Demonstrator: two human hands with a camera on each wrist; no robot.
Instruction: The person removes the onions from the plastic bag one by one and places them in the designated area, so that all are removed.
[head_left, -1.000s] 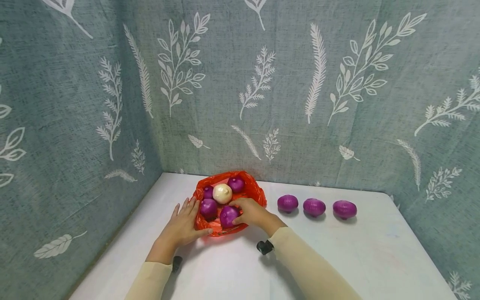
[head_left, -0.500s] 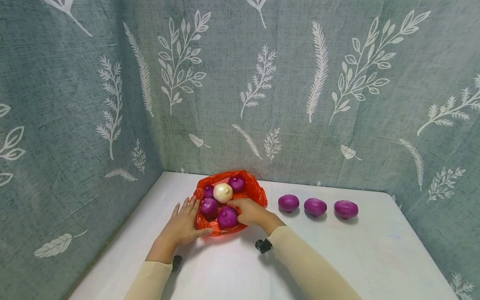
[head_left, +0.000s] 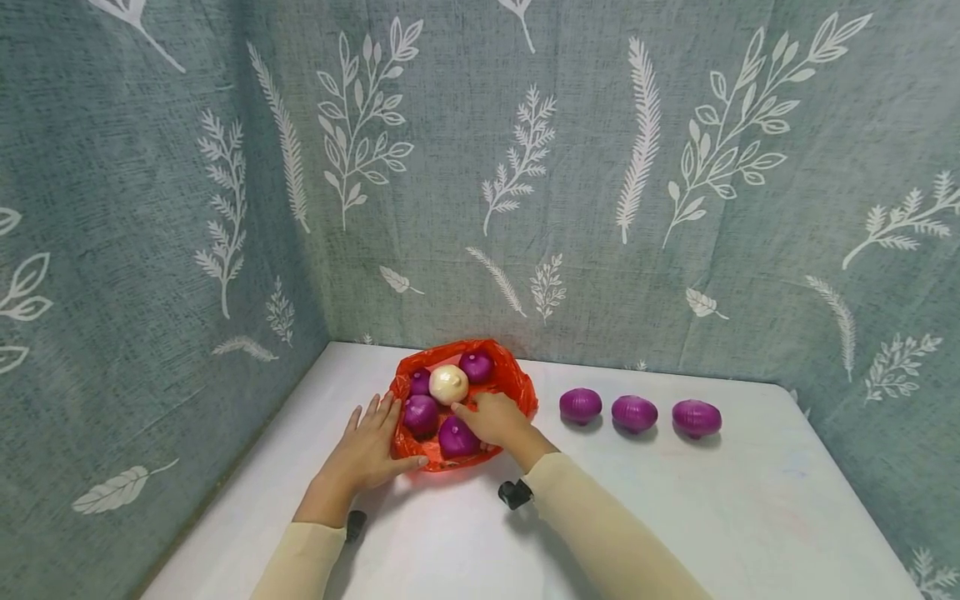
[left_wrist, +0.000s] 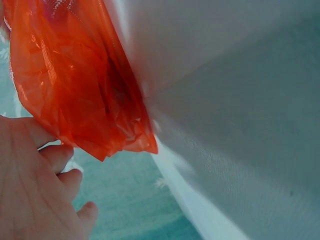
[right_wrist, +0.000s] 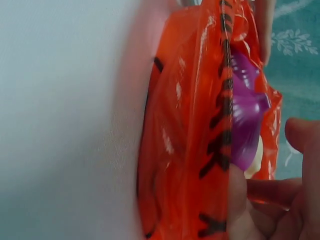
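Note:
An orange-red plastic bag (head_left: 519,382) lies with its mouth spread upward. Inside are a white onion (head_left: 448,385) and several purple onions, among them a front one (head_left: 456,438). My left hand (head_left: 366,443), fingers fairly straight, rests against the bag's left side; the left wrist view has its fingers (left_wrist: 59,156) at the bag's outside. My right hand (head_left: 504,421) reaches over the bag's right rim beside the front onion. In the right wrist view its thumb (right_wrist: 302,134) stands apart from that onion (right_wrist: 246,117), and the lower fingers are partly hidden by the bag wall.
Three purple onions, a left one (head_left: 581,406), a middle one (head_left: 634,413) and a right one (head_left: 697,418), sit in a row right of the bag on the white table (head_left: 675,508). A leaf-patterned grey-green cloth (head_left: 450,208) stands behind and at the sides.
My right hand gripped the front purple onion inside the bag, then let go, drew off to its right and turned slightly. The left hand has stayed against the bag.

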